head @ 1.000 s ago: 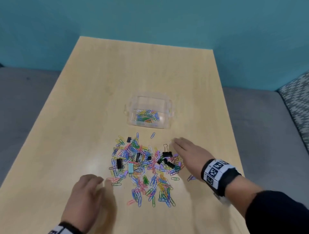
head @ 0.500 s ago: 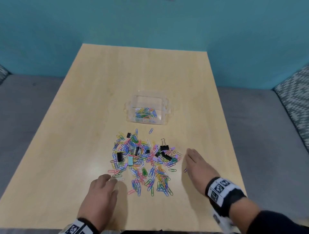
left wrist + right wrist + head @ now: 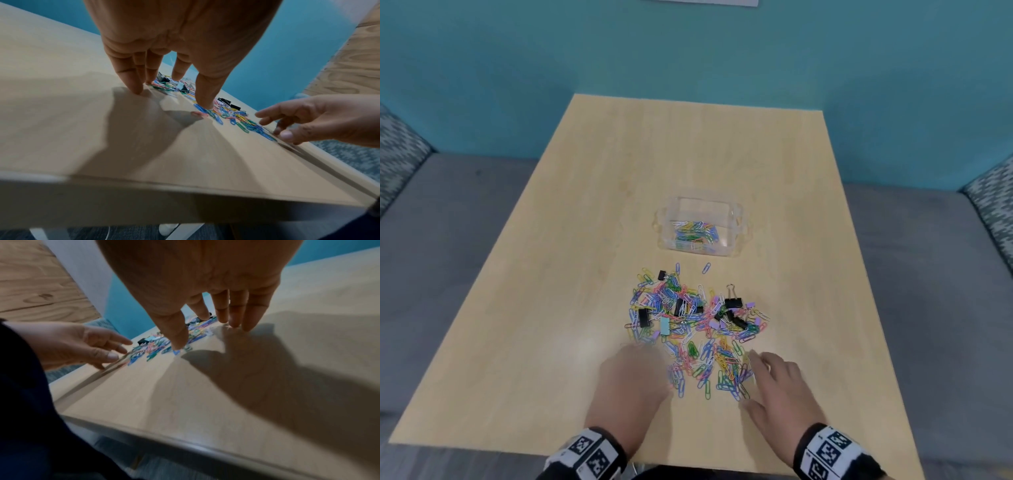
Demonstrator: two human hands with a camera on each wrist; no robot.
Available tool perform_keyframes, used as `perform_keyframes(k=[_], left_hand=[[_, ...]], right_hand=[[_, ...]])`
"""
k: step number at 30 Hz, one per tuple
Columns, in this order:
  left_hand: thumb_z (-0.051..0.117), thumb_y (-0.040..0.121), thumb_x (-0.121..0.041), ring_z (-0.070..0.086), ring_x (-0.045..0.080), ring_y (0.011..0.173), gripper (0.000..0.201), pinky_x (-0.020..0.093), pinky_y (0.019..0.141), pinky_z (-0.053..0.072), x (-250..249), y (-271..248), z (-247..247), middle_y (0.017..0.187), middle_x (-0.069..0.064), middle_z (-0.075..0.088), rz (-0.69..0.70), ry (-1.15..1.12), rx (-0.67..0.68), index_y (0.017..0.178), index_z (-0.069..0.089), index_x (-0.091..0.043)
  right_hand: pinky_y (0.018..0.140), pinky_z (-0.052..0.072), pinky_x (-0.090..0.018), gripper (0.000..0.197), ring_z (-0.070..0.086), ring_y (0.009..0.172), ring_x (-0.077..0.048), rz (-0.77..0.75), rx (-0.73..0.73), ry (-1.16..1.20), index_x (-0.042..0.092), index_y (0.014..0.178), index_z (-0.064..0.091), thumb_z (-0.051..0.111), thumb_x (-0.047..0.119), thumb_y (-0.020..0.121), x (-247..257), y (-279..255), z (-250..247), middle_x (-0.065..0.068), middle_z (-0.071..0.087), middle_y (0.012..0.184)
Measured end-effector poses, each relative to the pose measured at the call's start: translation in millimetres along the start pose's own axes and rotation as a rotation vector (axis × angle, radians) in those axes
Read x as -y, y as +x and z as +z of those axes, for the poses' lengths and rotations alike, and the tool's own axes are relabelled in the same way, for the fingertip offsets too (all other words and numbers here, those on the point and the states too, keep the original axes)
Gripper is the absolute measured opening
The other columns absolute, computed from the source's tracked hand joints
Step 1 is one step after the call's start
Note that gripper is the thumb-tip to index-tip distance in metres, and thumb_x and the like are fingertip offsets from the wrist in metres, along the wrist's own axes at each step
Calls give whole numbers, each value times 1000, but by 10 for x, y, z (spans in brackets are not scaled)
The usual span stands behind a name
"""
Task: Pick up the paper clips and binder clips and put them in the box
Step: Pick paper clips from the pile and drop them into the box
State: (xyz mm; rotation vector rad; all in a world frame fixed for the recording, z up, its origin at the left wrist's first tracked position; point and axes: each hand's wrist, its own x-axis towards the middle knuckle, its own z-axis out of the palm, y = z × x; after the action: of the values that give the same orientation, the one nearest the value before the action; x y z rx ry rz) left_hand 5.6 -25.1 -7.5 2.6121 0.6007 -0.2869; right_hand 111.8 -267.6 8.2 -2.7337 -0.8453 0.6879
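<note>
Teal wall and grey seating frame a pale wooden desk (image 3: 524, 308) in the head view. Toward its middle stands the clear box (image 3: 736, 219), holding only a thin layer of coloured paper clips, so I judge the task barely begun. Most of the paper clips (image 3: 695, 342) lie in a loose heap on the desk, just nearer than the box, with several binder clips (image 3: 733, 303) mixed in, black ones plus a teal and some lilac. None of the binder clips shows in the box. The left hand (image 3: 630, 383) lies at the heap's near left edge and the right hand (image 3: 780, 394) at its near right edge, well apart from each other with the heap's near end between them. Both are blurred here, palms down, fingers spread loosely, holding nothing that I can see.

Seen from the left wrist, the left hand (image 3: 174, 48) reaches down with fingers nearly straight. The fingertips (image 3: 135, 87) touch or almost touch the desk, and the thumb comes down on the nearest clips. Across the heap, the right hand (image 3: 308, 120) hovers low with slack, parted fingers, empty.

Seen from the right wrist, the right hand (image 3: 205, 288) also has straight, spread fingers, their tips at the heap's edge and no clip pinched. The left hand (image 3: 82, 345) faces it from the other side, fingers loosely extended. The box is out of sight in both wrist views.
</note>
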Motion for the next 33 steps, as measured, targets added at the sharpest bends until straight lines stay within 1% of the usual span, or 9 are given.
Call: perform_keyframes(k=[2,5,9,14,18,23,28,30,33], left_hand=[[63,78,-51,35,28,118,71,38,99,39,-81,25,52,139,5,38,53,36,23,139,34,-27],[75,68,-40,48,31,108,75,40,88,49,-214,92,117,130,8,47,154,110,63,133,40,-27],[82,61,-33,54,31,98,75,39,76,54,-351,223,168,120,10,54,242,182,16,127,49,-26],[77,66,-22,51,27,89,60,36,67,53,-382,337,167,105,6,52,280,229,16,119,51,-27],[73,53,-5,45,19,74,50,27,52,42,-308,362,148,89,-1,45,304,253,31,95,55,-27],[74,46,0,48,16,63,49,25,46,36,-288,393,109,79,-3,47,330,285,46,86,59,-23],[76,38,-2,43,13,50,42,21,43,20,-353,424,12,69,-6,44,284,206,111,62,48,-22],[71,51,0,40,15,49,32,21,40,21,-366,423,-14,70,-6,43,217,77,121,62,49,-19],[55,77,-3,52,16,68,17,25,58,41,-370,483,-63,83,-6,51,92,-91,113,75,60,-19]], right_hand=[[100,37,-31,74,32,120,-22,-18,34,3,27,149,11,51,45,89,104,78,21,2,28,142],[101,37,-33,74,29,122,-23,-75,25,9,27,150,8,52,38,91,289,296,53,0,25,145],[99,40,-34,65,28,125,-26,-92,5,-8,26,148,17,53,28,94,421,566,57,-3,27,145],[84,45,-40,69,32,116,-33,-177,98,-139,24,139,30,51,-2,78,382,654,27,-11,33,135],[76,45,-41,68,36,111,-32,-258,144,-189,13,126,41,37,-11,63,360,595,-94,-12,37,123],[73,37,-37,48,38,107,-29,-261,170,-180,10,113,46,55,-9,70,319,599,-150,-10,39,119],[57,32,-29,44,36,71,-19,-198,140,-68,19,86,44,59,-12,58,221,684,-57,1,35,89],[48,26,-26,33,33,59,-14,-133,56,-3,17,82,48,62,-9,67,210,709,-81,5,33,83],[63,42,-32,18,49,72,-18,-32,56,137,15,92,54,47,0,86,188,760,-234,2,48,93]])
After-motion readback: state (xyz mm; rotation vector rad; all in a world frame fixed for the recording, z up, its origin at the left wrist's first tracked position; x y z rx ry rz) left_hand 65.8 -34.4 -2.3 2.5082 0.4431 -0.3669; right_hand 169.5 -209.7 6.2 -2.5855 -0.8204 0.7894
